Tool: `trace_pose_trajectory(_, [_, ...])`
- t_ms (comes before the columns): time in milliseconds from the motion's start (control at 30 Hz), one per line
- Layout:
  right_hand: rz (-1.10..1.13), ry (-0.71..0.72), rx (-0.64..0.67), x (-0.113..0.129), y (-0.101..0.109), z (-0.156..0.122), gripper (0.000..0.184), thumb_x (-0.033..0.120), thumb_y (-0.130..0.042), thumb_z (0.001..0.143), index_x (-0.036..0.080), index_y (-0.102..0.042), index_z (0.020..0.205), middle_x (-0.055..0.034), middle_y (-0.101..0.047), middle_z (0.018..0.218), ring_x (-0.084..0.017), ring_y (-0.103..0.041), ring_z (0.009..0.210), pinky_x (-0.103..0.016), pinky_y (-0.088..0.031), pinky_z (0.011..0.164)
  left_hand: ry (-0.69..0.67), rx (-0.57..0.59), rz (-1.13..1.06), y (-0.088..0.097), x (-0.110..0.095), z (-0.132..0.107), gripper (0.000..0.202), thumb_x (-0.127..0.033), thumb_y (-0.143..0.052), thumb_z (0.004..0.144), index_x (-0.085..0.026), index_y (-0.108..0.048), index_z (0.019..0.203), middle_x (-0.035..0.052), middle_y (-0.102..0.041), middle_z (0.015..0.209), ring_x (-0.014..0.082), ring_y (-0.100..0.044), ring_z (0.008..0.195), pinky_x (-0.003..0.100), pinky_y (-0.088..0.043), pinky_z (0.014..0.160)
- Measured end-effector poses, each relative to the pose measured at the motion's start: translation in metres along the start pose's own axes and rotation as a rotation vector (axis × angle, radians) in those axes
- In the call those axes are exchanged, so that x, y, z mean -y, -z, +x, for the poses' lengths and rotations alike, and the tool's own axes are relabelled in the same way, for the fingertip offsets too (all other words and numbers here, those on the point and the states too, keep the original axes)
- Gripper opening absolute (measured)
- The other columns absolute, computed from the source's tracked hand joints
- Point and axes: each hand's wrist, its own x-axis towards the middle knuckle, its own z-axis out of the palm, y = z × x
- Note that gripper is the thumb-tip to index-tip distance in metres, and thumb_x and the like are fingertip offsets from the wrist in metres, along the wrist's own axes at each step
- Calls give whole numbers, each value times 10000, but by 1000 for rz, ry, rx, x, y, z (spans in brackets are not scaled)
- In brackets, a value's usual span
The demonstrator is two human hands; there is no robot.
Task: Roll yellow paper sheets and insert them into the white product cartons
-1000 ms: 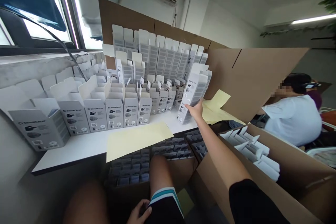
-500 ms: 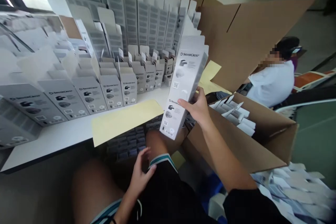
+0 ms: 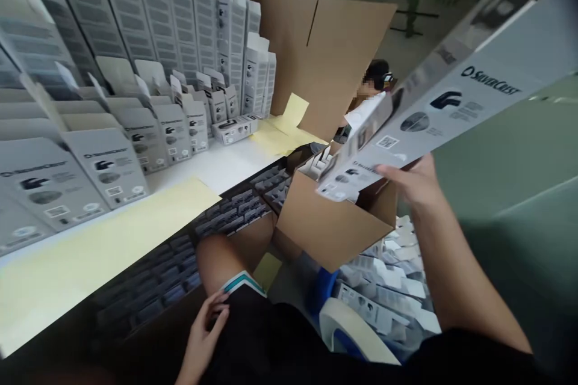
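Upright boxes (image 3: 108, 177) at left, tilted box (image 3: 433, 114) held at right.
The row stands on the table (image 3: 212, 165); your left hand (image 3: 203, 334) rests at your shorts (image 3: 253, 337), fingers loosely curled, empty. The held box is off the table, its lower end overlapping the carton (image 3: 332, 225) in view, your right hand's (image 3: 418, 183) fingers closed on its lower part. Grip lightly to avoid creasing; steady the long upper end.
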Motion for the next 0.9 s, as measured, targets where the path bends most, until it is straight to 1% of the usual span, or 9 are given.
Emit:
trace_pose_trajectory(100, [-161, -12, -74, -13, 71, 21, 668, 293, -951, 544, 279, -596, 1110, -89, -692, 1242, -294, -661, 1109, -480, -526, 1007, 88, -137, -50, 4, 27, 12, 768, -747, -818, 474, -189, -717, 993, 62, -774, 848, 283, -749, 814, 388, -634, 778])
trace_pose_trajectory(167, [-236, -90, -106, -25, 99, 21, 685, 298, -955, 517, 285, -572, 1085, -96, -680, 1250, -295, -667, 1078, -483, -554, 960, 128, -164, -99, 4, 31, 18, 800, -752, -833, 410, -191, -718, 969, 44, -761, 804, 262, -744, 740, 354, -640, 695])
trace_pose_trajectory(233, [-273, -160, -133, -38, 112, 13, 707, 328, -960, 488, 285, -543, 1057, -91, -688, 1206, -295, -683, 1030, -480, -584, 910, 152, -170, -115, 5, 32, 22, 800, -751, -842, 377, -192, -721, 935, 39, -761, 795, 254, -742, 706, 336, -639, 646])
trace_pose_trajectory(400, [-288, -279, -42, -69, 111, -16, 791, 409, -956, 479, 294, -502, 1116, -74, -672, 1232, -328, -686, 1090, -548, -576, 966, 135, -172, -84, 5, 33, 18, 771, -765, -820, 428, -192, -711, 933, 52, -773, 829, 264, -749, 770, 339, -643, 687])
trace_pose_trajectory(500, [-294, -369, 23, -82, 106, -33, 848, 429, -959, 478, 272, -483, 1162, -111, -663, 1267, -370, -667, 1148, -590, -553, 986, 20, -134, 33, -3, 22, 11, 729, -737, -803, 517, -193, -701, 992, 79, -771, 903, 285, -743, 815, 391, -641, 728])
trace_pose_trajectory(633, [-299, -446, 92, -97, 102, -50, 887, 429, -950, 516, 262, -469, 1243, -142, -633, 1350, -389, -631, 1219, -594, -528, 1024, -257, 109, 234, -31, -11, 4, 476, -542, -733, 770, -230, -676, 1125, 93, -742, 1103, 295, -718, 1005, 456, -597, 914])
trace_pose_trajectory(700, [-310, -489, 112, -106, 99, -55, 901, 431, -941, 523, 256, -458, 1263, -153, -617, 1375, -390, -621, 1236, -588, -519, 1039, -341, 253, 292, -48, -25, 4, 390, -437, -664, 866, -252, -641, 1208, 88, -718, 1155, 282, -701, 1063, 444, -588, 933])
trace_pose_trajectory(800, [-351, -529, 113, -119, 93, -57, 914, 423, -917, 522, 241, -424, 1270, -171, -590, 1395, -390, -608, 1254, -578, -512, 1050, -431, 376, 344, -70, -45, 8, 336, -332, -590, 927, -259, -596, 1254, 96, -689, 1182, 264, -692, 1078, 414, -598, 900])
trace_pose_trajectory(900, [-409, -531, 142, -127, 88, -55, 893, 402, -873, 542, 237, -396, 1279, -170, -576, 1401, -393, -586, 1282, -569, -505, 1057, -608, 458, 419, -95, -82, 18, 390, -241, -590, 909, -270, -552, 1296, 106, -635, 1308, 268, -641, 1203, 434, -568, 986])
